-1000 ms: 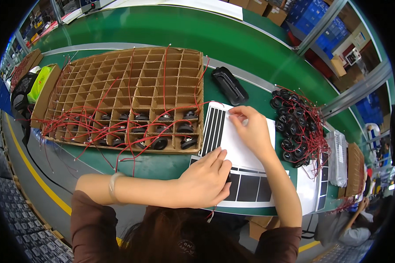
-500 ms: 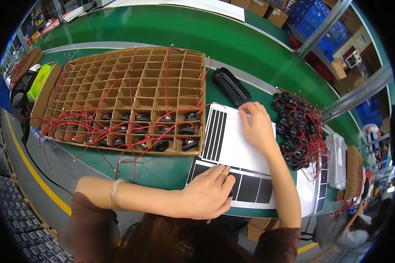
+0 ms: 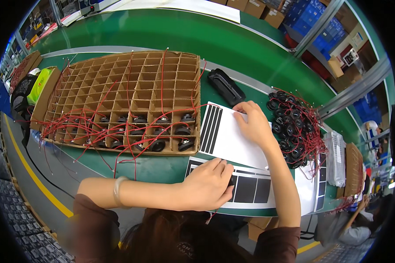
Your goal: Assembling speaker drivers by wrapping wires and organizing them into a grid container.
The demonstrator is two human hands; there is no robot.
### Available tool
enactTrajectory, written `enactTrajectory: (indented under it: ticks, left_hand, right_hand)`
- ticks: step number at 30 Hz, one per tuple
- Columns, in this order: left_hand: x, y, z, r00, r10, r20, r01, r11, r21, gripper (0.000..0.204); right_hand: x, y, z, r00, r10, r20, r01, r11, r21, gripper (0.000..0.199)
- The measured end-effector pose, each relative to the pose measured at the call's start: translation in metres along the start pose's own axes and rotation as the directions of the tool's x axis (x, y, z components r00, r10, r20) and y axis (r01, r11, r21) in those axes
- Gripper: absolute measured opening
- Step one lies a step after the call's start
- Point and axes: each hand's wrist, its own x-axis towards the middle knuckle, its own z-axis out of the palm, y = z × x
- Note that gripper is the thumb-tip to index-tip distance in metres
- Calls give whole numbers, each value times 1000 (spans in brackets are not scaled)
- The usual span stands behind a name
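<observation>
My left hand (image 3: pixel 208 184) is closed around a small black speaker (image 3: pixel 231 180), mostly hidden by the fingers, with a short red wire (image 3: pixel 212 215) hanging below. It rests over a white sheet with large black rectangles (image 3: pixel 245 190) at the near bench edge. Farther away, my right hand (image 3: pixel 253 125) grips the far right edge of another white sheet, which has black strips (image 3: pixel 230 133) along its left side. The thumb and forefinger are bent at that edge.
On the left stands a divided cardboard box (image 3: pixel 199 87) with wired speakers in its near cells. A black case (image 3: pixel 226 87) lies beyond the sheets. Right of my right hand is a heap of speakers (image 3: pixel 294 127) with tangled red wires, then clear plastic packs (image 3: pixel 335 158).
The sheet with black strips has slid slightly away from me with my right hand, and green bench shows between the two sheets. My left hand stays closed in nearly the same place.
</observation>
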Motion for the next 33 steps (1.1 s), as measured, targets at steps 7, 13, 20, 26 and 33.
enactTrajectory:
  ticks: [7, 13, 20, 26, 33]
  left_hand:
    - [-6, 1, -7, 999, 28, -47, -25, 997, 71, 35]
    - [-6, -8, -4, 998, -7, -67, 19, 984, 177, 34]
    - [-5, -11, -5, 1000, -10, -26, 14, 986, 164, 35]
    - [-6, -13, -4, 1000, 13, -27, -8, 983, 185, 35]
    - [-7, -15, -5, 998, 6, -58, 2, 991, 135, 36]
  right_hand:
    - [-3, -26, 10, 987, -14, -159, 17, 1000, 12, 11]
    - [10, -19, 24, 982, 72, -176, -58, 995, 84, 9]
    - [12, -22, 29, 970, 209, -126, -186, 967, 172, 11]
    - [11, -20, 26, 963, 248, -103, -204, 926, 319, 14]
    - [15, -19, 28, 957, 287, -43, -272, 939, 209, 14]
